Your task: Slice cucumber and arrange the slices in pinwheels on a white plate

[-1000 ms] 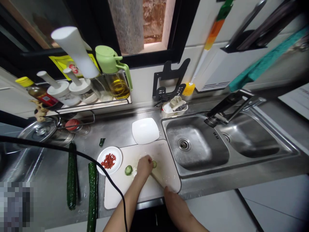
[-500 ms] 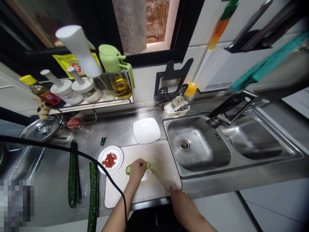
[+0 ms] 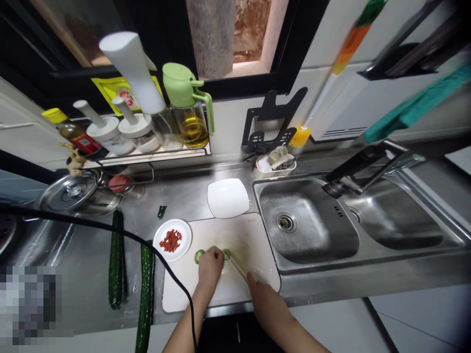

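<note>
On the pale cutting board [image 3: 253, 235], my left hand [image 3: 211, 269] is closed at a green cucumber piece [image 3: 226, 254], its fingertips touching the near side. Another cucumber piece [image 3: 199, 256] lies just left of that hand. My right hand [image 3: 265, 300] grips the handle of a knife [image 3: 238, 268], whose thin blade points up and left to the cucumber piece by my left fingertips. A white plate of chopped red bits [image 3: 187, 239] overlaps the board's upper left corner. Behind the board lies an empty white square plate [image 3: 228, 198].
Two whole cucumbers [image 3: 116, 264] [image 3: 145, 294] lie to the left, with a small green end piece [image 3: 162, 211] behind. A black cable [image 3: 121, 229] crosses the view. The double sink [image 3: 309, 220] is at right; bottles and jars stand on a rack [image 3: 158, 156].
My right hand has moved left and slightly up, bringing the knife to the cucumber piece. My left hand stays nearly in place. The whole view has shifted a little.
</note>
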Demonstrator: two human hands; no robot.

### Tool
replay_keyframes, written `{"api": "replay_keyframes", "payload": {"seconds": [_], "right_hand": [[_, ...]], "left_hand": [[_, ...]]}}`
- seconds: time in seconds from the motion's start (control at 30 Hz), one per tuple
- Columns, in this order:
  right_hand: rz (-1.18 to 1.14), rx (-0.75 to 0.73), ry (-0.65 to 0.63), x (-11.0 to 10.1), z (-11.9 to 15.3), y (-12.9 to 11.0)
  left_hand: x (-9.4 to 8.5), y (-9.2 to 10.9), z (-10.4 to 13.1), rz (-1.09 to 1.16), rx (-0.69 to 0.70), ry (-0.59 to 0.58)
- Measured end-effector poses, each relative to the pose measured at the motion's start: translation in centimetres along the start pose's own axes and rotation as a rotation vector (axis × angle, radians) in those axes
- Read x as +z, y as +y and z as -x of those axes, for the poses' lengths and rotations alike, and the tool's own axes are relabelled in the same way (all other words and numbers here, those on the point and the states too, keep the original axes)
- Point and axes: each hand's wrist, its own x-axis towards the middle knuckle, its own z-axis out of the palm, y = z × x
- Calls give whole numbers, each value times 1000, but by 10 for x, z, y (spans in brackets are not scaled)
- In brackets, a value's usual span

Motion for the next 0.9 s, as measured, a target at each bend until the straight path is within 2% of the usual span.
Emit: {"api": "replay_keyframes", "payload": {"seconds": [0.37,0.67,0.9], "right_hand": [[-15,13,-25,-2,-2,-3],[-56,21,-64,8,-8,-9],[-126,16,-44,18,-11,-8]], "left_hand": [[-1,1,0,21,-8,3],[0,2,-1,7,-9,-11],[-1,4,-2,-24,-13,-20]]}}
